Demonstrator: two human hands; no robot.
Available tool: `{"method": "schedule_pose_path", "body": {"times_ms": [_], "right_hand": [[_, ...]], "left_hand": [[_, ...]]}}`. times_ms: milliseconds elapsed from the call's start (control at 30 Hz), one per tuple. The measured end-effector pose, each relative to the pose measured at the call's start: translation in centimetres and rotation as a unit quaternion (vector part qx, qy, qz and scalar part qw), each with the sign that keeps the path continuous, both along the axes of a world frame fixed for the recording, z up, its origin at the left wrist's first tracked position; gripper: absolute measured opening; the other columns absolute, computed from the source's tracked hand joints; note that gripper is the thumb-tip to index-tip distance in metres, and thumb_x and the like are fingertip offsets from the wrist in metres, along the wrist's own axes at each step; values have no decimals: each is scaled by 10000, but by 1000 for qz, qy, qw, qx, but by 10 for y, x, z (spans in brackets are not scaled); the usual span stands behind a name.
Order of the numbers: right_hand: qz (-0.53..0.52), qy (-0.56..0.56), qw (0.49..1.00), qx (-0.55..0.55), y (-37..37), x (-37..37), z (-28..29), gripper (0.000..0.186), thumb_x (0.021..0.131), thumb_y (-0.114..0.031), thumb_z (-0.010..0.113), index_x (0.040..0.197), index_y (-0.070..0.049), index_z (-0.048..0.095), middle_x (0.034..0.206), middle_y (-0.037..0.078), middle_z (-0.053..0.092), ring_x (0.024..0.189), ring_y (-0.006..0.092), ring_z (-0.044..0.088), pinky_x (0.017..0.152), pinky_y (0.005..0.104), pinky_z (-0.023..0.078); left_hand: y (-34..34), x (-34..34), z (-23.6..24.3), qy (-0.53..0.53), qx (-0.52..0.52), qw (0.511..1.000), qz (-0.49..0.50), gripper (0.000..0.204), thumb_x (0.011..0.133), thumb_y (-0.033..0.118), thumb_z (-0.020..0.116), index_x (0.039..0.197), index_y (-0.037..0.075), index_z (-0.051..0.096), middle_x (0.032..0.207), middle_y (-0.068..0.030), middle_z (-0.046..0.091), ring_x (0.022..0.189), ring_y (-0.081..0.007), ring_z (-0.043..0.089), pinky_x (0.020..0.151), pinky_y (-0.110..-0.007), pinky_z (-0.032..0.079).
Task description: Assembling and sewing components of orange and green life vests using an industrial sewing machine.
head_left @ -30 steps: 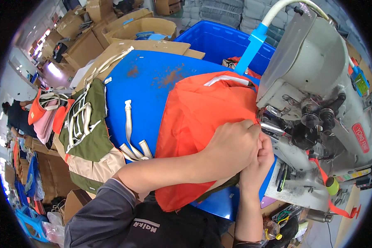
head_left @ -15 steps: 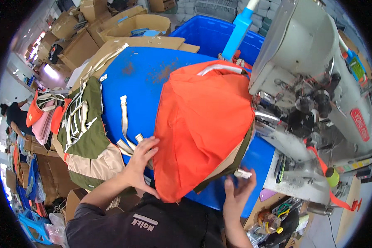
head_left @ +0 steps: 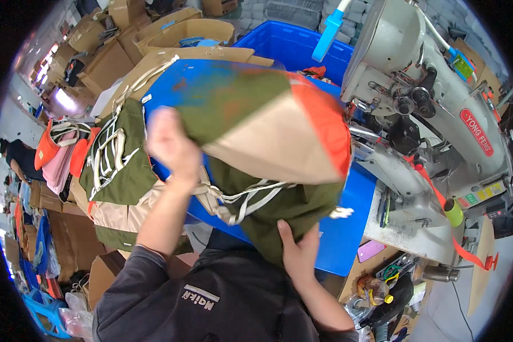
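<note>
A fabric backpack piece (head_left: 276, 139) in olive green, beige and orange lies across the blue table surface (head_left: 347, 245), its upper left part smeared by motion. White straps (head_left: 248, 205) with beige webbing hang along its near side. My left hand (head_left: 174, 145) is raised at the green left edge, fingers too blurred to show whether they grip it. At the near edge, my right hand (head_left: 299, 251) pinches the green cloth, thumb on top and other fingers hidden beneath. The orange right end lies beside the sewing machine (head_left: 404, 108).
Another green and beige backpack piece (head_left: 119, 171) with white straps lies at the left. Behind the table stand a blue crate (head_left: 268, 37) and cardboard boxes (head_left: 185, 34). An orange ribbon (head_left: 439, 194) runs by the machine. A bottle (head_left: 376, 293) and scissors (head_left: 391, 275) sit lower right.
The backpack piece has been turned over, from its orange face to green and beige. My left hand has risen away from me; my right has moved left onto the cloth.
</note>
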State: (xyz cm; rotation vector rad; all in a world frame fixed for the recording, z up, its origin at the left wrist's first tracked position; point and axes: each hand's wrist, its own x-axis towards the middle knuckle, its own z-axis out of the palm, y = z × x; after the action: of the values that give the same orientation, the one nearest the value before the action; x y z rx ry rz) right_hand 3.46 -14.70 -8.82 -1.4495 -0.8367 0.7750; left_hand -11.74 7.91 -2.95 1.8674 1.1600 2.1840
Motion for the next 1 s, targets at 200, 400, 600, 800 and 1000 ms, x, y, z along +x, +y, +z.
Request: {"method": "schedule_pose_path", "body": {"times_ms": [200,400,600,800,1000], "right_hand": [[-43,-256,960,-106,-55,25,11,587,855,-62,735,1334,55,416,1201,273,606,1015,385,660,873,390,519],[-18,-312,949,-37,-50,41,31,646,895,-150,696,1427,21,373,1216,240,525,1080,379,571,906,391,480],[-89,-219,972,-13,-2,79,32,308,984,-192,568,1193,32,535,1063,161,518,914,221,535,783,337,455],[-141,-239,961,-11,28,71,41,162,920,-68,653,1024,5,553,695,86,521,580,190,499,551,332,430],[-147,-331,932,-7,22,51,54,191,910,-44,650,1077,-17,563,660,111,580,526,265,596,505,377,459]], "left_hand": [[2,-44,85,154,389,906,-72,653,822,638,601,830,-3,478,762,-124,538,610,-237,498,551,-347,392],[-22,-92,4,291,299,904,-96,842,623,645,843,986,-23,480,795,-145,547,655,-277,529,571,-411,444],[-81,-82,-6,280,87,938,-183,367,791,116,790,893,19,451,822,-153,574,675,-243,557,596,-341,447],[-85,-89,23,197,-169,757,-599,236,768,60,765,791,65,530,1032,-142,641,922,-285,627,766,-376,496],[-88,-15,68,371,-233,668,-601,538,710,210,884,1119,14,594,1161,-154,623,1029,-284,646,827,-357,527]]}}
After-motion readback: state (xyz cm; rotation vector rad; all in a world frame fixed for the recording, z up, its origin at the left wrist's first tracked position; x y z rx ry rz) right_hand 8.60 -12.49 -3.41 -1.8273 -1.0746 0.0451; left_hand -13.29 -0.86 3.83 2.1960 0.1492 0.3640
